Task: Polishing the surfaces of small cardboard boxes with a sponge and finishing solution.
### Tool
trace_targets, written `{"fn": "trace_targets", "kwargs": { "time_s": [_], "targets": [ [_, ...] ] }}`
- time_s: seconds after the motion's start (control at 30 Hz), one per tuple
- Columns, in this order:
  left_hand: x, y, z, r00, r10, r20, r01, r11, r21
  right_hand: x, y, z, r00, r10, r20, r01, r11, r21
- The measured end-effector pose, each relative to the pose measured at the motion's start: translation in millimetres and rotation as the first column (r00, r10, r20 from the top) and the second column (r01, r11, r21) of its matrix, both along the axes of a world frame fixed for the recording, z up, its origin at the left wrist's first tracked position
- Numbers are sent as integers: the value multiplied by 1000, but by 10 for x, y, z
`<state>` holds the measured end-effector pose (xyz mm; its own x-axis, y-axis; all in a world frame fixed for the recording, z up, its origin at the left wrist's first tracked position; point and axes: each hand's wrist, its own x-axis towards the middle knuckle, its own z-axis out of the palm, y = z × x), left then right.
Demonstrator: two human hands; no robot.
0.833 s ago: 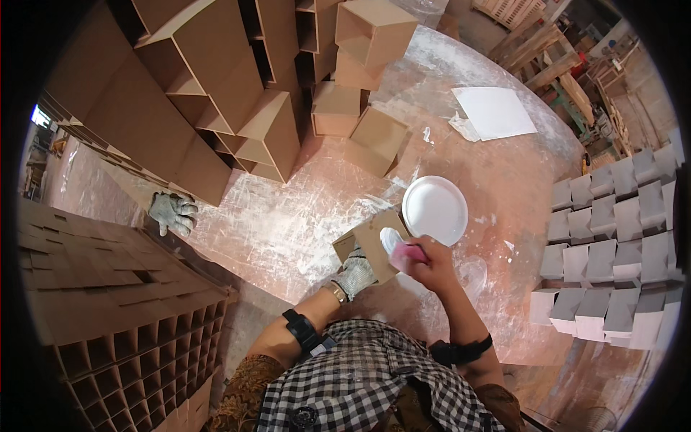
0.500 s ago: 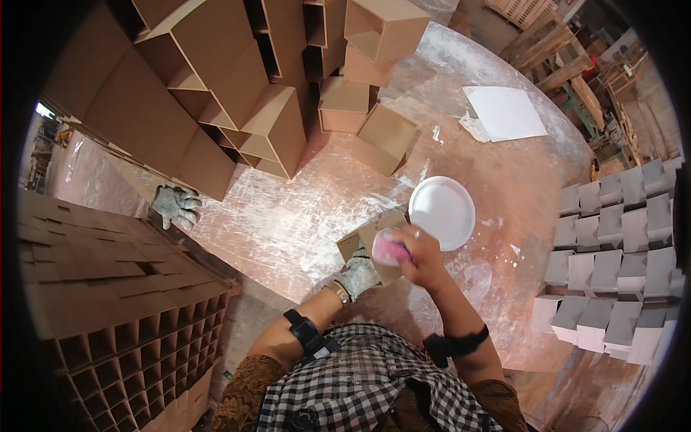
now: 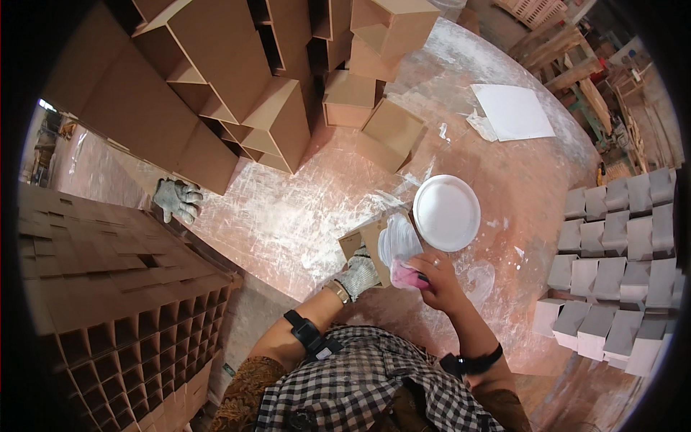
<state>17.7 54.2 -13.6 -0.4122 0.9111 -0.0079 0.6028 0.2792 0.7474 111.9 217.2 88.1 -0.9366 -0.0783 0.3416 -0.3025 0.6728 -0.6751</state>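
Note:
In front of me is a small brown fibreboard box [image 3: 372,234], tilted on the work surface. My left hand [image 3: 358,276], in a grey knit glove, grips it at its open side; the fingertips are partly hidden there. My bare right hand [image 3: 440,281] is closed round a pink sponge-like pad [image 3: 407,275], which touches the near right part of the box's upper face. A wet white coat [image 3: 399,239] in curved streaks covers much of that face. Just beyond my right hand sits a round white tub [image 3: 446,213] with white inside.
Brown boxes [image 3: 276,129] are stacked at the far left, with a loose one [image 3: 392,134] nearer. A grey glove [image 3: 178,200] lies left. Cell-like brown stacks [image 3: 122,345] stand near left, grey-and-white blocks [image 3: 622,263] right. A white sheet [image 3: 512,111] lies at the back.
My right hand has moved right and toward me with the pink pad. White streaks now show on the box face. My left hand has hardly moved.

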Motion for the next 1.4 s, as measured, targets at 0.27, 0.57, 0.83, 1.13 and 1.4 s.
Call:
{"fn": "trace_targets", "kwargs": {
  "time_s": [0.27,0.57,0.83,1.13,1.4],
  "targets": [
    [-81,59,295,998,-15,62,29,974,-223,-681,-17,-168,977,-152,-151,160,986,42],
    [71,-143,-66,999,0,-43,-10,974,-227,-593,37,-129,994,-94,-49,95,995,14],
    [51,-103,-73,990,-126,-64,102,951,-290,-155,-318,26,988,151,35,-151,988,-2],
    [130,-34,-640,986,61,154,-44,993,-112,-841,-279,-41,990,-115,-76,123,987,107],
    [-12,-61,65,995,-28,99,51,969,-241,-335,-323,-17,992,124,7,-125,992,23]
  ]
}}
